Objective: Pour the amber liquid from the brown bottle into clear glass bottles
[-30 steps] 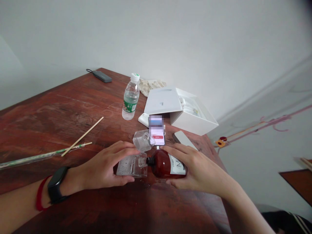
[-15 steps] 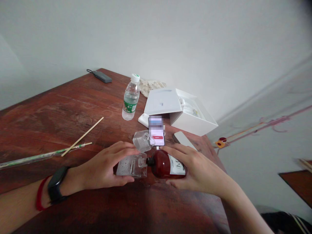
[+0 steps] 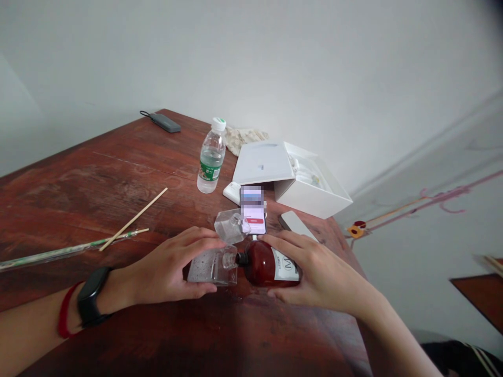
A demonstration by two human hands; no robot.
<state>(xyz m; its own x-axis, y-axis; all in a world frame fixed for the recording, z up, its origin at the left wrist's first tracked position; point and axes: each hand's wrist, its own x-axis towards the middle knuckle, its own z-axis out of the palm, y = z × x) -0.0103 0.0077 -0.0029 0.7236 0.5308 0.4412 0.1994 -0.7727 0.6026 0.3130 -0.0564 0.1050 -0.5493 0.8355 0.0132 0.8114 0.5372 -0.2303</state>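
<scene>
1. Nearest, the left hand (image 3: 168,272), with a black wristband and a red cord at the wrist, is curled around a small clear square bottle (image 3: 212,266) lying on its side on the wooden table (image 3: 98,178).
2. Opposite it, the right hand (image 3: 318,275) grips an amber bottle (image 3: 269,266) with a white label, also on its side; its dark neck meets the clear bottle's mouth.
3. Just behind the two necks stand a second clear bottle (image 3: 230,227), tilted, and a lit phone (image 3: 253,210), propped upright.
4. Right of the phone a flat grey device (image 3: 296,225) lies near the table edge.
5. Left, well apart from the hands, lie a chopstick (image 3: 133,219) and a clear plastic sleeve (image 3: 58,254).
6. Farther back are a water bottle (image 3: 211,157), an open white box (image 3: 293,175), a crumpled cloth (image 3: 243,137) and a grey power bank (image 3: 165,123).
7. Against the earlier frames, both hands and both bottles have kept their places; nothing on the table has shifted.
</scene>
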